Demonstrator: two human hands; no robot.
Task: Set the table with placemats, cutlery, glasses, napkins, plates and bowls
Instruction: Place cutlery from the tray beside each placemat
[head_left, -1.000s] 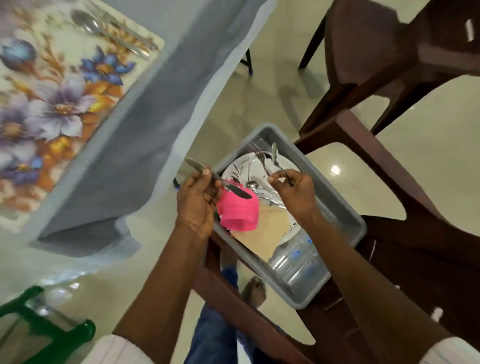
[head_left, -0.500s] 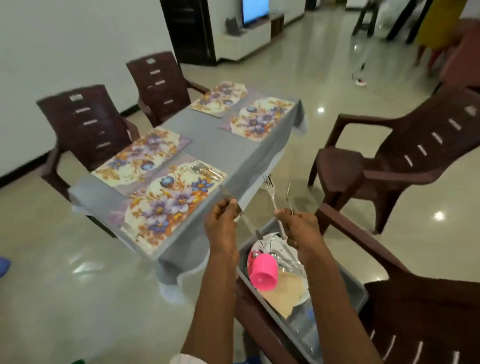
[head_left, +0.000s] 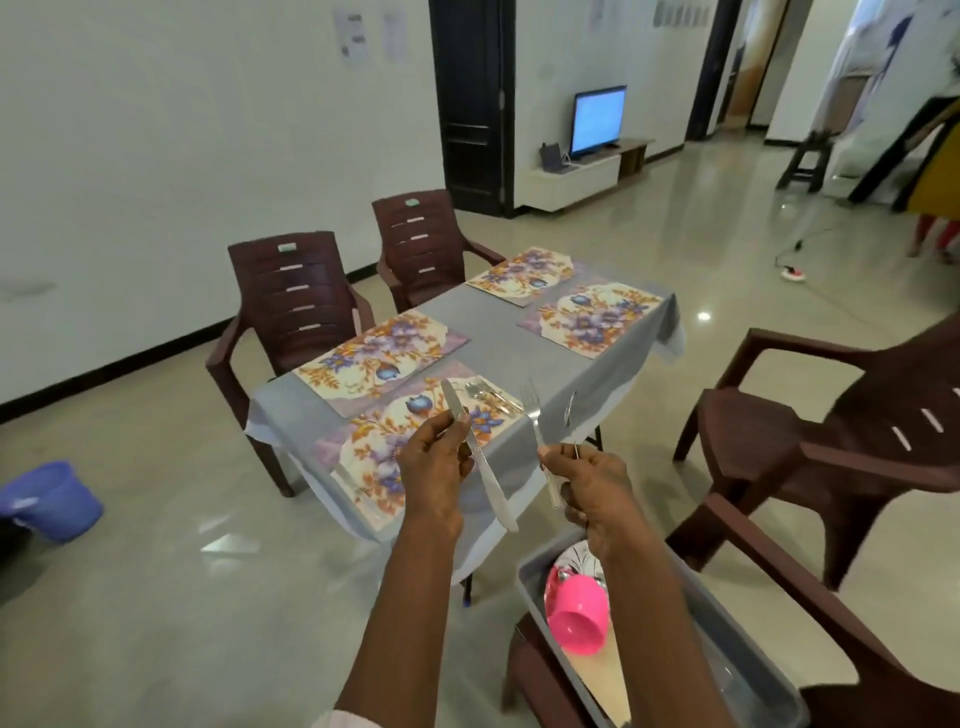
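My left hand (head_left: 434, 467) grips a table knife (head_left: 480, 462), blade end pointing up and away. My right hand (head_left: 592, 480) holds a fork (head_left: 537, 431) and a spoon (head_left: 571, 410), both upright. Both hands hover in front of the near end of the grey-clothed table (head_left: 498, 353). Several floral placemats lie on it; the nearest placemat (head_left: 410, 441) carries a set of cutlery (head_left: 485, 397) at its right edge. Below my right arm a grey tub (head_left: 748, 660) on a chair holds a pink cup (head_left: 579, 613), a patterned plate (head_left: 576, 558) and a tan napkin.
Two brown plastic chairs (head_left: 291, 306) stand at the table's left side, another brown chair (head_left: 841, 431) at the right. A blue bucket (head_left: 49, 501) sits on the floor at far left. A TV (head_left: 597, 119) stands at the back; a person is at far right.
My head has lifted from the tub to the table. Both hands have risen out of the tub with the knife, fork and spoon and moved toward the near placemat.
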